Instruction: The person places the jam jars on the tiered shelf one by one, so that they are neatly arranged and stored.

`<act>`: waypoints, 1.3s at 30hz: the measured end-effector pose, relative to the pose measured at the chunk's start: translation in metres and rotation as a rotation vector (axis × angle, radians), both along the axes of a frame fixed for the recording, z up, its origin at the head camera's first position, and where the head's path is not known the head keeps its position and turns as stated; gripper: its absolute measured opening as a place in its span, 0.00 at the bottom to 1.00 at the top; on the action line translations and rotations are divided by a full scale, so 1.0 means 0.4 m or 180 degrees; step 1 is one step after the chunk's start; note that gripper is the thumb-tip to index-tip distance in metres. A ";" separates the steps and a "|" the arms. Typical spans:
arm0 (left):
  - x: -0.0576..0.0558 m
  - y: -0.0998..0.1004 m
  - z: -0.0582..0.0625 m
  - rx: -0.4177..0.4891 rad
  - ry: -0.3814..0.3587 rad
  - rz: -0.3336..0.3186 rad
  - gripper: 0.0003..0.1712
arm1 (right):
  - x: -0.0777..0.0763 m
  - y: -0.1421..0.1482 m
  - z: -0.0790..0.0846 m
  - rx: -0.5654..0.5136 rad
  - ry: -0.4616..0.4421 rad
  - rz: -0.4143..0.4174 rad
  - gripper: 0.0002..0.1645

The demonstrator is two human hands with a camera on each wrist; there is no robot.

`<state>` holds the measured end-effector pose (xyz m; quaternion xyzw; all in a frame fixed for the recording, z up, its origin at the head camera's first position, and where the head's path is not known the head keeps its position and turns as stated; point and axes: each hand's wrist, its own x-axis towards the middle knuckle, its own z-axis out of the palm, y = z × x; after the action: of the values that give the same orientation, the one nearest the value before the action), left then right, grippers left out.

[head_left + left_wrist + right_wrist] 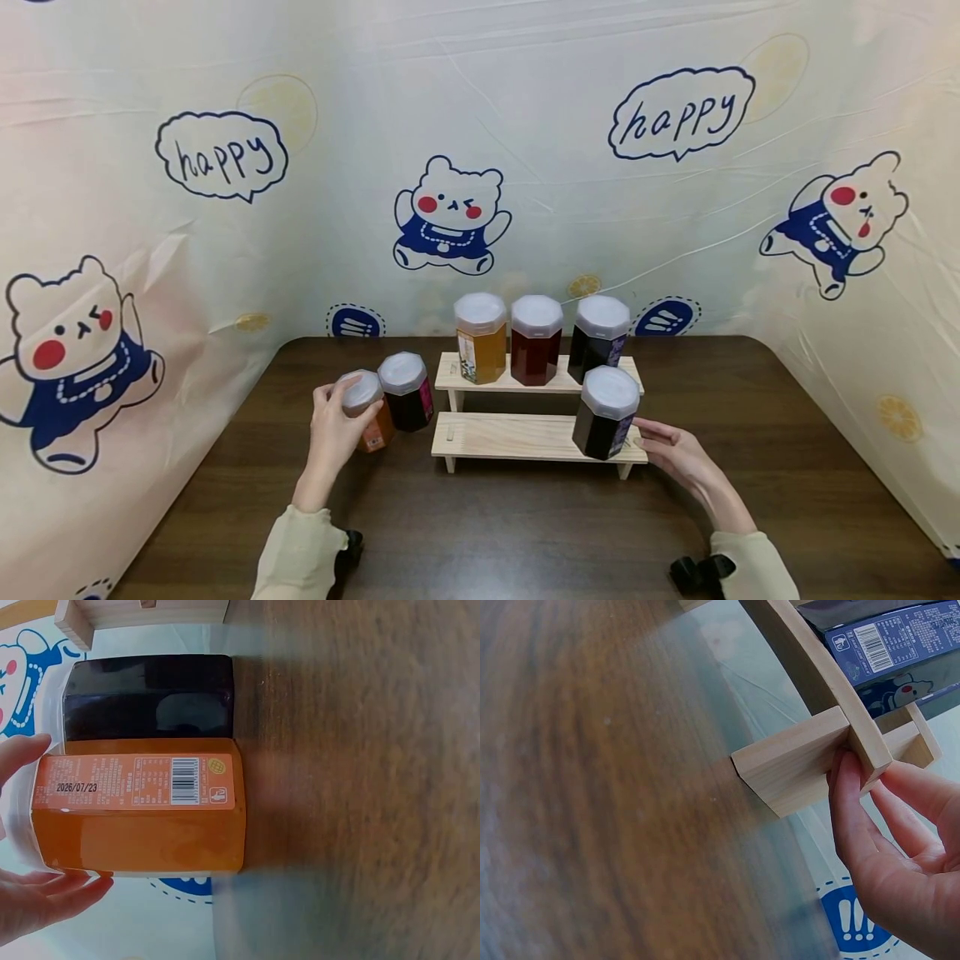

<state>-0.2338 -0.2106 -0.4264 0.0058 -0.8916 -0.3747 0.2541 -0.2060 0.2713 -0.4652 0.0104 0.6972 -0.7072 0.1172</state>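
Observation:
At the left of the table, my left hand (335,421) grips an orange jar (377,429) by its whitish lid, thumb on one side and fingers on the other. In the left wrist view the jar (139,840) shows a printed label with a barcode. Right beside it stands a dark jar (405,402) with a pink label. My right hand (678,458) holds the right end of the lower wooden shelf (510,435); in the right wrist view its fingers and thumb pinch the board (870,750). On that end sits a dark jar with a purple label (603,421).
Behind, the upper wooden shelf (498,387) bears an amber jar (491,354), a dark red jar (536,358) and a dark jar (588,350). All stand on a brown table (480,533). A printed cloth (555,217) hangs behind and along the sides.

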 end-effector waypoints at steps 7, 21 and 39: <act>0.002 0.003 0.005 -0.0013 0.0117 0.0240 0.28 | -0.001 -0.001 0.001 0.0030 -0.0011 0.0002 0.32; 0.003 0.002 -0.005 -0.0056 0.0402 0.0354 0.27 | -0.002 -0.002 0.001 -0.0039 0.0014 -0.0013 0.31; 0.053 0.045 0.036 -0.0021 0.0841 0.0307 0.26 | -0.001 0.001 0.001 -0.0086 -0.0030 -0.0016 0.30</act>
<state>-0.2124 -0.1925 -0.4121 -0.0016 -0.8503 -0.3567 0.3870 -0.2066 0.2717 -0.4647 0.0139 0.6870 -0.7168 0.1188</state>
